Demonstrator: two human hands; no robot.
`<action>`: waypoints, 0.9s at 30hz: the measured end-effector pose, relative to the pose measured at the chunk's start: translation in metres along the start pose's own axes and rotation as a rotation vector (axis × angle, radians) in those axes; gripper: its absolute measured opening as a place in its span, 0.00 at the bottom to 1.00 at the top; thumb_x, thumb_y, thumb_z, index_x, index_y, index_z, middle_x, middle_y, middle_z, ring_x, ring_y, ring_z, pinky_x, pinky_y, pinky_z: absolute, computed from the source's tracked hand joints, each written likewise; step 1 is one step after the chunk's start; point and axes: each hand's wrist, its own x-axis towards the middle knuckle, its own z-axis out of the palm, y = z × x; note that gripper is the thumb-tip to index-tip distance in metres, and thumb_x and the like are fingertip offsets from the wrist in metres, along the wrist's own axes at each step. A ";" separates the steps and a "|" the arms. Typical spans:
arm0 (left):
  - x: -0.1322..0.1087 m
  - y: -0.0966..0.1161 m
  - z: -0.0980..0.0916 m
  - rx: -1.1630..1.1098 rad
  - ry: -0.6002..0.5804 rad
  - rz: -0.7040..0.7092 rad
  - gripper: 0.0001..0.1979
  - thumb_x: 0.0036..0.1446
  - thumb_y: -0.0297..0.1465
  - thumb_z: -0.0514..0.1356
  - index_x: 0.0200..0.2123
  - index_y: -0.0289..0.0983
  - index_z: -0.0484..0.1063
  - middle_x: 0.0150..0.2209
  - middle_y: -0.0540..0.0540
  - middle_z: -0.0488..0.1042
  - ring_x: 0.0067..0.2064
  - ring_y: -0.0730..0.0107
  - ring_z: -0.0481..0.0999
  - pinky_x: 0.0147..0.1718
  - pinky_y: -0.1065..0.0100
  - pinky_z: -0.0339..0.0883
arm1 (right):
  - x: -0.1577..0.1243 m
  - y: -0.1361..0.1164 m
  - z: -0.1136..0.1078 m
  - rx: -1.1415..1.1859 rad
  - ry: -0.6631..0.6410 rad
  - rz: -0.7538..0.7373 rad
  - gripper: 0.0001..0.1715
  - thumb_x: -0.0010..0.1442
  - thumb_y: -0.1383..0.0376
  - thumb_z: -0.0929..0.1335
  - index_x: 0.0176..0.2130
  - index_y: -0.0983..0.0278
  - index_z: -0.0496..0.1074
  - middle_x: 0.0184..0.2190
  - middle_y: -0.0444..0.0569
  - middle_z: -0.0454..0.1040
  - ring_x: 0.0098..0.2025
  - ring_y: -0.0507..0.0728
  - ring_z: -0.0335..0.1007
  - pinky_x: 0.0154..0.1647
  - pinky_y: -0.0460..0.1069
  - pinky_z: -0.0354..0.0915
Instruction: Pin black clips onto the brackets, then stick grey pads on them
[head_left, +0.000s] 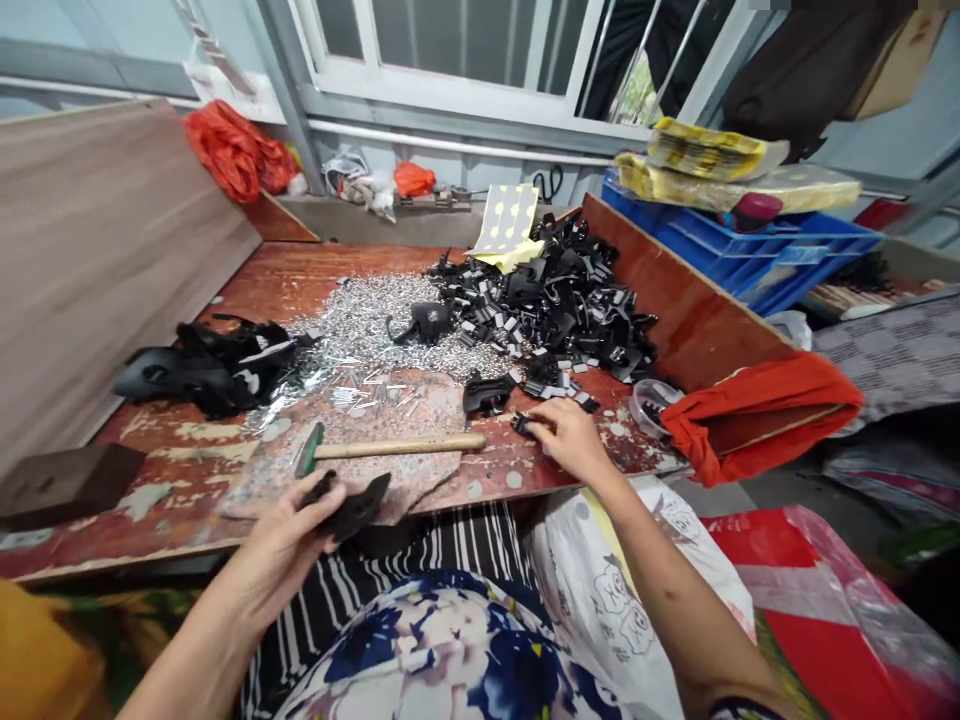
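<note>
My left hand [304,520] is closed around a black moulded plastic part [360,508] with a pointed end, held over the front edge of the workbench. My right hand [568,437] pinches a small black piece [521,425] just above the bench, in front of the heap of black parts [555,290]. Between the hands, a hammer [401,446] with a wooden handle and green head lies across a stone slab [262,480]. Silvery pins [367,390] are scattered on the slab behind the hammer, and a spread of tiny metal pieces [375,310] lies farther back.
More black parts [210,370] are piled at the left, near a dark brown block [67,483]. A small clear tub [652,405] stands at the right beside an orange cloth [757,420] over the board's edge. A blue crate [750,250] sits beyond the right side board.
</note>
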 end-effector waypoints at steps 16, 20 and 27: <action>-0.015 -0.016 0.001 -0.055 -0.102 -0.014 0.20 0.45 0.49 0.75 0.28 0.38 0.84 0.53 0.41 0.76 0.41 0.65 0.71 0.33 0.72 0.68 | 0.013 0.011 0.013 0.192 0.253 0.257 0.20 0.65 0.60 0.64 0.48 0.61 0.82 0.44 0.54 0.83 0.47 0.64 0.79 0.54 0.60 0.73; -0.017 -0.013 -0.001 -0.065 -0.042 -0.003 0.19 0.42 0.47 0.77 0.29 0.37 0.84 0.51 0.40 0.74 0.36 0.69 0.68 0.27 0.73 0.67 | 0.024 -0.061 0.016 0.083 0.258 -0.072 0.25 0.68 0.67 0.63 0.61 0.59 0.73 0.45 0.55 0.77 0.47 0.62 0.74 0.52 0.58 0.70; -0.019 -0.004 0.000 -0.123 -0.008 0.092 0.17 0.42 0.44 0.78 0.29 0.37 0.84 0.45 0.42 0.73 0.38 0.68 0.71 0.30 0.71 0.74 | 0.049 -0.128 0.088 0.295 -0.135 -0.303 0.12 0.63 0.72 0.67 0.37 0.61 0.80 0.32 0.49 0.78 0.38 0.60 0.72 0.44 0.56 0.69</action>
